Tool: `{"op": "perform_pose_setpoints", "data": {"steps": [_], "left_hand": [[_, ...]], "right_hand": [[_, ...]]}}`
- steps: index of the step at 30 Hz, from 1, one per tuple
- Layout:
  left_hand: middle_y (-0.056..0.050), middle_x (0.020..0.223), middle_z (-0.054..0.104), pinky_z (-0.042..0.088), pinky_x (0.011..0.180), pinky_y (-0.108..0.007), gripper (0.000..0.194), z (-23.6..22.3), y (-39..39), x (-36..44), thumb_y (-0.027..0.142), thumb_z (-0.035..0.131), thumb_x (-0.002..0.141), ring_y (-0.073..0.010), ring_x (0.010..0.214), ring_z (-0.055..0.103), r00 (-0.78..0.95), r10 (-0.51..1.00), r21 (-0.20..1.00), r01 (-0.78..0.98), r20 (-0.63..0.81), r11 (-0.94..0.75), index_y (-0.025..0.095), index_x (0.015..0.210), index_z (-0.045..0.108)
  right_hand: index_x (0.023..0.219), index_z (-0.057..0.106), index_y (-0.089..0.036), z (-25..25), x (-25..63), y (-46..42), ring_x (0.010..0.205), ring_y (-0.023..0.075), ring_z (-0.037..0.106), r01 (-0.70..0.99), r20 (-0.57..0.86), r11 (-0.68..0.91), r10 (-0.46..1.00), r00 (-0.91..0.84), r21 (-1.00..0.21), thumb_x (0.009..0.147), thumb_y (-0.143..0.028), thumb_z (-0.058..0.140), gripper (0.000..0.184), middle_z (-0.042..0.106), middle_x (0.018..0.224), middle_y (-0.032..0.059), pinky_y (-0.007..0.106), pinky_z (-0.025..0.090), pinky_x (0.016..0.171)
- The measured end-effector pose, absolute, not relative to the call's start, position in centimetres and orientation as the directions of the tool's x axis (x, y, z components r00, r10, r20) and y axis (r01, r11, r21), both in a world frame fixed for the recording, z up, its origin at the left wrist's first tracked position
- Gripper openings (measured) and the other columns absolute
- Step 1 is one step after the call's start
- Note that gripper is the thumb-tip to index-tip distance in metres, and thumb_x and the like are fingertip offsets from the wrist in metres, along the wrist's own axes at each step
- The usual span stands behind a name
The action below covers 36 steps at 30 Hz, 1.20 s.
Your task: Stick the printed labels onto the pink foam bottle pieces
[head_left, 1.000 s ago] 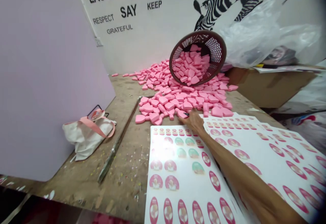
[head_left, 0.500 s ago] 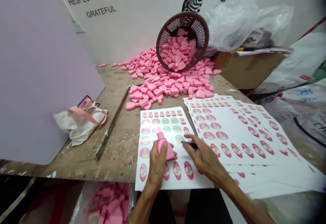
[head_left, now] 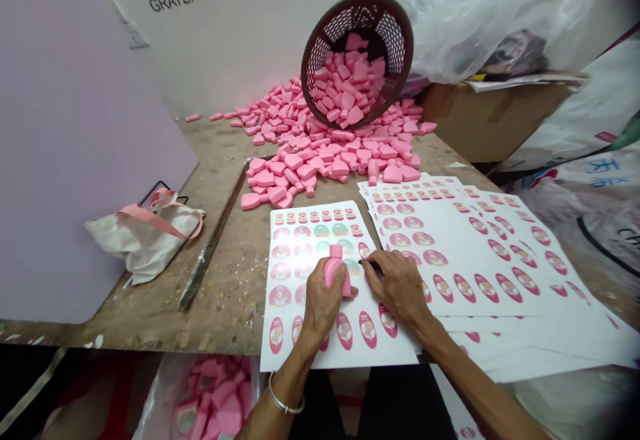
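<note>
My left hand [head_left: 325, 295] is wrapped round a pink bottle-shaped piece [head_left: 335, 268], its neck pointing up. Beneath both hands lies a sticker sheet [head_left: 295, 223] with pink, green and red-edged oval labels in rows. Closed on a small dark pointed tool [head_left: 373, 265], my right hand [head_left: 397, 285] rests over the sheet's right side. The tool's tip is at a green label [head_left: 353, 268]; its exact kind cannot be made out, as the fingers cover most of it.
Many pink pieces [head_left: 300, 160] spill from a tipped brown basket [head_left: 313, 60] at the back. More sticker sheets [head_left: 460, 243] overlap on the right, near a cardboard box [head_left: 500, 120]. A cloth bag [head_left: 155, 240] and wooden strip [head_left: 213, 247] lie left. Below stands a bag of pink pieces [head_left: 225, 393].
The pink piece has turned more upright and moved slightly right in my left hand. My right hand has come down onto the sheet, its fingers drawn closer together. The view has tilted downward.
</note>
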<state>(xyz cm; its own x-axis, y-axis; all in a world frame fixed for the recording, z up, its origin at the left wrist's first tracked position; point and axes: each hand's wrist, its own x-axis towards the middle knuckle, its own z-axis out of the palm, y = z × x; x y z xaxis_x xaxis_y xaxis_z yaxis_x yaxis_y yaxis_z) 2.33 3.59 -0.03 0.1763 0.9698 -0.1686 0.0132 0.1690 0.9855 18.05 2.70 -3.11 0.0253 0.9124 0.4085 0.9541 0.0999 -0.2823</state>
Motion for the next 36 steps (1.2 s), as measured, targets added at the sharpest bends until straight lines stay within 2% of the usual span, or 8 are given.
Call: {"op": "perform_pose_setpoints", "data": {"steps": [5, 11, 14, 17, 20, 22, 27, 36], "left_hand": [[-0.001, 0.075, 0.059, 0.053, 0.050, -0.024, 0.035, -0.4, 3.7, 2.3, 0.051, 0.053, 0.085, -0.0164, 0.055, 0.067, 0.175, 0.969, 0.985, 0.021, -0.171, 0.170, 0.017, 0.095, 0.055], [0.000, 0.074, 0.058, 0.052, 0.050, -0.023, 0.037, -0.5, 3.6, 2.2, 0.053, 0.054, 0.084, -0.0156, 0.055, 0.066, 0.148, 0.976, 0.987, 0.011, -0.160, 0.160, 0.018, 0.095, 0.057], [0.000, 0.076, 0.058, 0.053, 0.052, -0.024, 0.037, -0.5, 3.6, 2.1, 0.053, 0.054, 0.084, -0.0148, 0.055, 0.065, 0.153, 0.975, 0.986, -0.003, -0.163, 0.165, 0.018, 0.094, 0.056], [0.000, 0.077, 0.058, 0.054, 0.053, -0.026, 0.038, -0.4, 3.6, 2.2, 0.053, 0.054, 0.084, -0.0137, 0.052, 0.064, 0.139, 0.976, 0.984, -0.029, -0.169, 0.174, 0.018, 0.097, 0.055], [0.000, 0.074, 0.059, 0.054, 0.053, -0.026, 0.044, -0.4, 3.5, 2.1, 0.058, 0.052, 0.084, -0.0148, 0.054, 0.064, 0.111, 0.976, 0.973, -0.120, -0.186, 0.199, 0.017, 0.098, 0.057], [-0.004, 0.075, 0.062, 0.055, 0.056, -0.027, 0.054, -0.2, 3.2, 2.0, 0.065, 0.047, 0.083, -0.0164, 0.059, 0.065, 0.108, 0.967, 0.937, -0.245, -0.229, 0.250, 0.014, 0.099, 0.059], [-0.010, 0.084, 0.068, 0.056, 0.058, -0.029, 0.065, 0.8, 2.3, 1.6, 0.068, 0.037, 0.085, -0.0198, 0.070, 0.067, 0.176, 0.929, 0.791, -0.487, -0.327, 0.370, 0.011, 0.102, 0.062], [-0.007, 0.084, 0.069, 0.058, 0.061, -0.031, 0.061, 1.6, 1.9, 1.1, 0.066, 0.036, 0.087, -0.0179, 0.068, 0.068, 0.206, 0.927, 0.759, -0.531, -0.315, 0.376, 0.014, 0.103, 0.063]], "right_hand": [[0.077, 0.058, -0.021, -3.0, 18.2, 3.3, 0.071, 0.0181, 0.054, 0.925, 0.396, 0.096, 0.916, 0.062, -0.368, 0.086, -0.030, 0.052, 0.014, 0.064, 0.071, 0.0012, 0.032, 0.031, 0.072], [0.079, 0.058, -0.021, -3.3, 17.9, 3.8, 0.071, 0.0201, 0.055, 0.939, 0.407, 0.089, 0.912, 0.058, -0.333, 0.083, -0.036, 0.056, 0.016, 0.065, 0.073, 0.0031, 0.034, 0.033, 0.072], [0.075, 0.058, -0.020, -3.0, 17.7, 3.5, 0.069, 0.0193, 0.055, 0.921, 0.455, 0.122, 0.888, 0.065, -0.370, 0.082, -0.039, 0.058, 0.020, 0.063, 0.069, 0.0028, 0.035, 0.035, 0.073], [0.071, 0.056, -0.021, -1.7, 17.9, 2.9, 0.065, 0.0167, 0.054, 0.821, 0.437, 0.126, 0.885, 0.161, -0.557, 0.079, -0.042, 0.061, 0.023, 0.061, 0.067, 0.0010, 0.033, 0.039, 0.071], [0.071, 0.056, -0.021, 0.3, 18.0, 2.3, 0.061, 0.0145, 0.054, 0.592, 0.289, 0.047, 0.902, 0.320, -0.804, 0.079, -0.046, 0.062, 0.027, 0.059, 0.066, -0.0001, 0.028, 0.042, 0.060], [0.076, 0.062, -0.020, 1.4, 17.7, 1.8, 0.060, 0.0138, 0.054, 0.480, 0.205, 0.016, 0.917, 0.343, -0.877, 0.078, -0.048, 0.062, 0.028, 0.060, 0.066, 0.0000, 0.026, 0.043, 0.054], [0.091, 0.073, -0.023, 2.4, 15.6, 0.9, 0.067, 0.0173, 0.062, 0.417, 0.167, 0.056, 0.957, 0.235, -0.907, 0.078, -0.047, 0.063, 0.030, 0.072, 0.082, 0.0033, 0.029, 0.050, 0.059], [0.089, 0.075, -0.025, 1.5, 14.4, 0.7, 0.079, 0.0214, 0.066, 0.416, 0.202, 0.113, 0.963, 0.176, -0.902, 0.079, -0.043, 0.065, 0.023, 0.073, 0.087, 0.0033, 0.033, 0.053, 0.071]]}}
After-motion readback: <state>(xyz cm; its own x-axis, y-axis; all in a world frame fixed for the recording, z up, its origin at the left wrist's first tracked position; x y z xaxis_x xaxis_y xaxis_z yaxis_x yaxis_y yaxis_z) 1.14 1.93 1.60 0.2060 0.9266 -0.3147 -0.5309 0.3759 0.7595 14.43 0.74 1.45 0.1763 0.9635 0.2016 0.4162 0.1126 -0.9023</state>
